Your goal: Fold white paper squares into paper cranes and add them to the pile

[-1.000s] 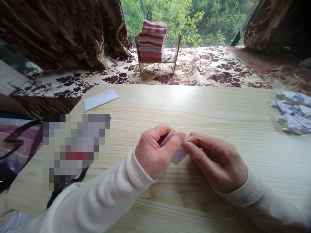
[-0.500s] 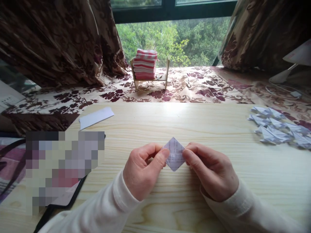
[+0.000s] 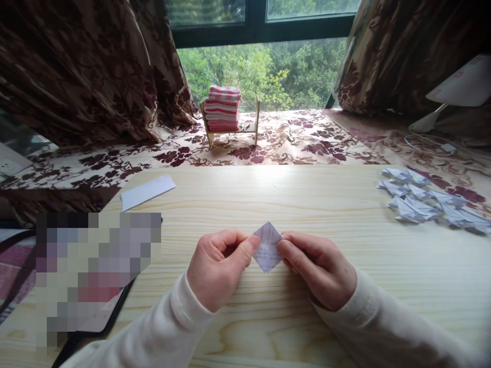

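A small folded paper square (image 3: pixel 267 246), printed with fine text, stands on one corner like a diamond just above the wooden table (image 3: pixel 307 204). My left hand (image 3: pixel 218 268) pinches its left corner between thumb and forefinger. My right hand (image 3: pixel 320 270) pinches its right corner the same way. Both hands rest near the table's front middle, in white sleeves.
Several folded paper pieces (image 3: pixel 422 204) lie in a pile at the right. A white paper strip (image 3: pixel 148 191) lies at the back left. A blurred-out object (image 3: pixel 97 273) sits at the left. A small wooden rack with striped cloths (image 3: pixel 224 110) stands on the flowered sill.
The folded paper has been opened flat into a diamond facing me, held at both corners. The view has tilted up, showing more of the window.
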{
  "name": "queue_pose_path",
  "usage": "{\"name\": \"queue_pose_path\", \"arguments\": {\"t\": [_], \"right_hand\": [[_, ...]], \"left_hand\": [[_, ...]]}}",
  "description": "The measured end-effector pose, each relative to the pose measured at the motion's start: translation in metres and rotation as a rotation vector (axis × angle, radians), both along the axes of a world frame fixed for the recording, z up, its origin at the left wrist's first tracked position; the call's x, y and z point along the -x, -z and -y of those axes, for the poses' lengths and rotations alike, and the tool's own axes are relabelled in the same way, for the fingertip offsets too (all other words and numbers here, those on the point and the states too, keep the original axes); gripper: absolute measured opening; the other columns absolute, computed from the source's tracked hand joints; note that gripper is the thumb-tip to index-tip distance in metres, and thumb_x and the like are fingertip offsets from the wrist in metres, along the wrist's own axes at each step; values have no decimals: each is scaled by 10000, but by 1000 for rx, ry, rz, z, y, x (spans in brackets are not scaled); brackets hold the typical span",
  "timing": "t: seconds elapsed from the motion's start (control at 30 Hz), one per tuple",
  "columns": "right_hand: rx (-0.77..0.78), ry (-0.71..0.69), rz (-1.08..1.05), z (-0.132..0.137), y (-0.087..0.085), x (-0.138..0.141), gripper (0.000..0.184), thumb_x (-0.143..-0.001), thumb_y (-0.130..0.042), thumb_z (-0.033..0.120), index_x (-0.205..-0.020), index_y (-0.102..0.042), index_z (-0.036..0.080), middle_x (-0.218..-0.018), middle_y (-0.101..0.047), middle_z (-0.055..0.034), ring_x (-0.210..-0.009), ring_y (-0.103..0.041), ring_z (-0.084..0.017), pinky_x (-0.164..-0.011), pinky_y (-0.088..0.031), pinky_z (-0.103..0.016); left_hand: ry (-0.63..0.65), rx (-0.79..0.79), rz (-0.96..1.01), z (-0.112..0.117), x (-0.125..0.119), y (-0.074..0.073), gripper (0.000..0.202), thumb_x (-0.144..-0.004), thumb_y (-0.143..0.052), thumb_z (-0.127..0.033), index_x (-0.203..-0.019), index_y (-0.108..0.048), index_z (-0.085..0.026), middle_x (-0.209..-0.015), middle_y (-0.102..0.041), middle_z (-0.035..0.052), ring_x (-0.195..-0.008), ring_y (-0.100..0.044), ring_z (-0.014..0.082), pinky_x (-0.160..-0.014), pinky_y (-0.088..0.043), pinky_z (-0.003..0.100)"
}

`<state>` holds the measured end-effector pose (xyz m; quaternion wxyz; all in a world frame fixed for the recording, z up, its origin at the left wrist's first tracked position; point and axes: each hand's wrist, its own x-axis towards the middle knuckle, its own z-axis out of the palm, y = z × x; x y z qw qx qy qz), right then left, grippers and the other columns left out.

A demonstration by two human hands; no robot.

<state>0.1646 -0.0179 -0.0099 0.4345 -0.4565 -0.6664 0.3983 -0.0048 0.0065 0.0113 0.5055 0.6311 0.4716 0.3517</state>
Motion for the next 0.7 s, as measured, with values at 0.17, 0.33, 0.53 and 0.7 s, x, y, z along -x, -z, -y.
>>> {"name": "queue_pose_path", "arguments": {"t": [0.17,0.33,0.53,0.7], "right_hand": [[-54,-26,68,-2,0,-6,285,-904,-398,278,-656,-504,184,-546,-428,25,-514,-420,-97,-486,-361,-222],[-305,208,133,-2,-5,-12,136,-841,-509,191,-966,-562,193,-757,-567,-18,-671,-532,-131,-596,-447,-254],[-444,72,202,1,-6,-6,374,-771,-548,100,-1125,-501,210,-974,-543,-66,-690,-518,-124,-556,-490,-261],[-452,90,189,0,-6,-4,360,-771,-520,79,-1102,-508,221,-941,-565,-57,-661,-539,-120,-533,-500,-251]], "left_hand": [[-48,-54,2,-1,1,1,279,-762,-564,-325,-551,-577,-143,-446,-388,-51,-435,-332,65,-412,-280,199],[-88,-45,14,-1,0,1,268,-759,-575,-343,-588,-587,-137,-467,-399,-54,-447,-338,63,-419,-281,195],[17,54,110,2,-2,-7,262,-770,-578,-354,-640,-599,-127,-522,-503,-27,-503,-426,74,-488,-350,190],[130,129,284,5,-6,-9,193,-730,-643,-281,-836,-644,-119,-750,-673,54,-717,-610,156,-707,-479,262]]}}
